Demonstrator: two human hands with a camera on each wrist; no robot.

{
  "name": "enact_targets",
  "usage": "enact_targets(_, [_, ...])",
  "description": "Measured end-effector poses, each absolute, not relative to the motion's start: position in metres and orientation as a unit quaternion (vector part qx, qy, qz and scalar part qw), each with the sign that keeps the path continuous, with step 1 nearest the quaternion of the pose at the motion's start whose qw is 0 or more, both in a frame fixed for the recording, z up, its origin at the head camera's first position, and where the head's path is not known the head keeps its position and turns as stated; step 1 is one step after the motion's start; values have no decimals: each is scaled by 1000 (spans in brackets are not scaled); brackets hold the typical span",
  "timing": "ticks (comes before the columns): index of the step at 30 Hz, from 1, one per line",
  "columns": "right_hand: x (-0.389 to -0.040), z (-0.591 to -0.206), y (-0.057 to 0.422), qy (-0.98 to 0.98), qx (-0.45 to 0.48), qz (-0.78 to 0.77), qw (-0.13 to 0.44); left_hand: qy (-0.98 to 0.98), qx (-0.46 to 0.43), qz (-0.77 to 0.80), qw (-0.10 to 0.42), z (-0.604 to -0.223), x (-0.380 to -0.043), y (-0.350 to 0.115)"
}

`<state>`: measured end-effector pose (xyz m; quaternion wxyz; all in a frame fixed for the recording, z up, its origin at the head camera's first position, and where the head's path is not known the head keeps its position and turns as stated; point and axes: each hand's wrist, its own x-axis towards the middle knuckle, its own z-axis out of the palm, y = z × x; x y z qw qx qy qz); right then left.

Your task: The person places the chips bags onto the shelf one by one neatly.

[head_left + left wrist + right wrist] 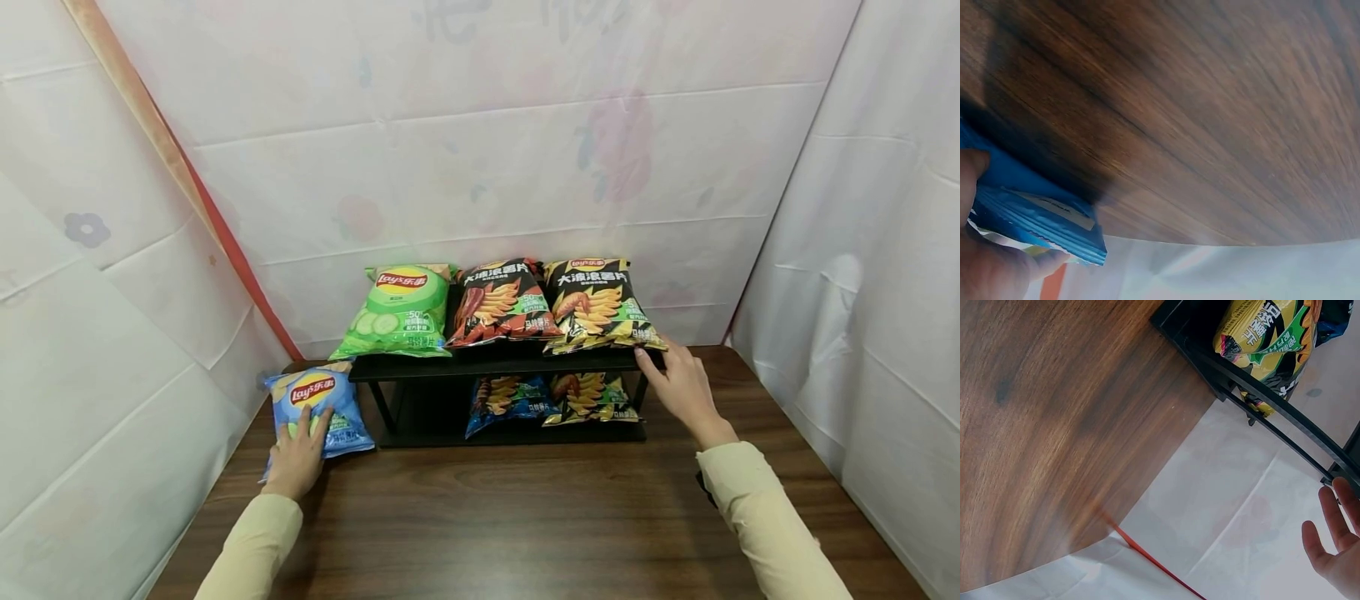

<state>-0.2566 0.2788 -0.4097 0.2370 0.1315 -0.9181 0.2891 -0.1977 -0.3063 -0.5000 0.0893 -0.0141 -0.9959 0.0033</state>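
Observation:
A blue Lay's potato chip bag (pixel 341 410) leans at the left end of the table, just left of a black two-tier rack (pixel 495 364). My left hand (pixel 298 458) grips this bag, fingers spread over its front; in the left wrist view the thumb and a finger lie on opposite sides of the blue chip bag (pixel 1035 215). At the rack's right end, my right hand (pixel 684 387) touches the upper shelf's corner beside a yellow-black chip bag (pixel 596 304). The right wrist view has the right hand (pixel 1338 550) with fairly straight fingers near the rack's frame.
On the upper shelf, a green chip bag (pixel 397 312) and a red-black chip bag (pixel 506 304) also lie tilted. The lower shelf holds a dark blue chip bag (pixel 513 400) and another yellow chip bag (pixel 592 398). White printed cloth (pixel 487 183) hangs around the brown wooden table (pixel 487 517).

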Motion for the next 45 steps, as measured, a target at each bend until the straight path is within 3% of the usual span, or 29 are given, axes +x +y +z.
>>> enact_targets(17, [-258, -410, 279, -915, 134, 293, 242, -992, -28, 33, 120, -499, -197, -298])
enact_targets(30, [-258, -411, 278, -924, 113, 293, 217, -995, 5, -14, 95, -504, -208, -295])
enact_targets(45, [-258, -411, 279, -926, 107, 296, 211, -988, -1, -47, 150, -492, -202, -298])
